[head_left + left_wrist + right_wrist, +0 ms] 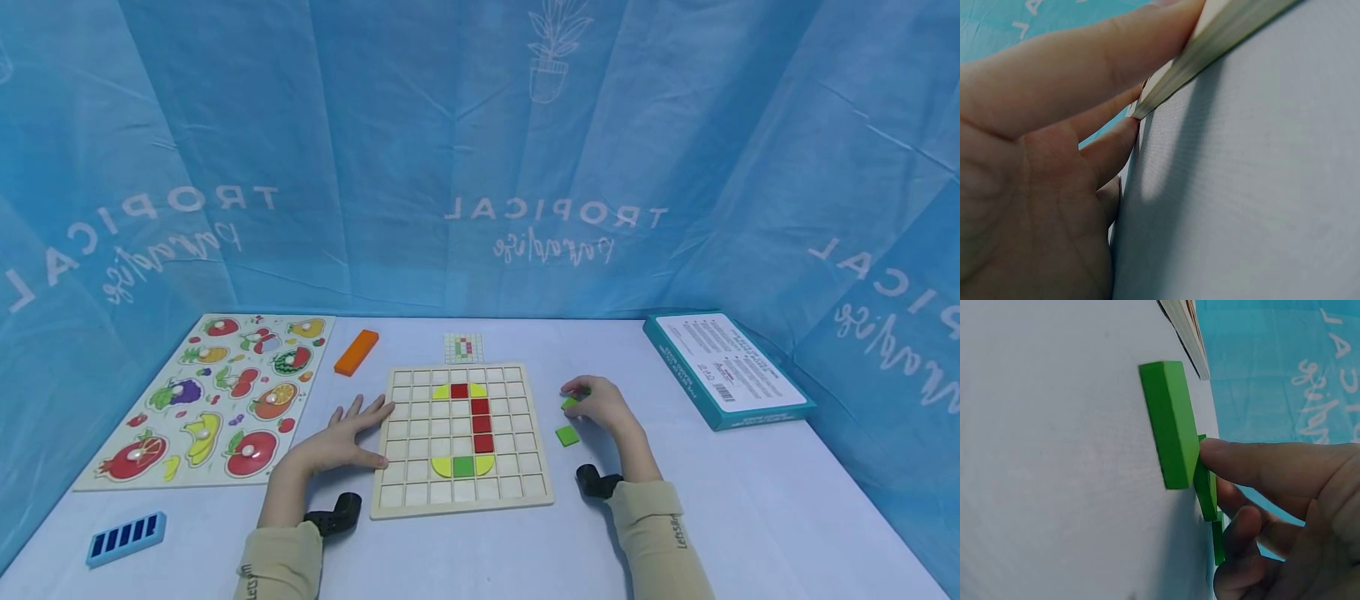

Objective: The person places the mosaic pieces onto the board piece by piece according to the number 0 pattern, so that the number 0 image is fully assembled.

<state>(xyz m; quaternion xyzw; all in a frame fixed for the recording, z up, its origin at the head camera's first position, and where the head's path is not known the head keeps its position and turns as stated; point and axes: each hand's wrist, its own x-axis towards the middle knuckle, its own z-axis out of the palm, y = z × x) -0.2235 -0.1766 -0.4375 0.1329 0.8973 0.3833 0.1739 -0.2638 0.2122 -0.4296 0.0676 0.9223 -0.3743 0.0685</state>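
Observation:
A wooden grid board lies in the middle, holding yellow quarter-round tiles, several red square tiles and one green square tile. My left hand has its fingers spread, and its thumb and fingertips rest against the board's left edge. Right of the board, my right hand pinches a green square tile between thumb and fingers, low over the table. Another green tile lies nearer the board's right edge. A third green tile is partly hidden behind the fingers.
Behind the board lies a small pattern card. To the left are a fruit puzzle board, an orange block and a blue slotted piece. A teal box lies at right. A blue curtain hangs behind the table.

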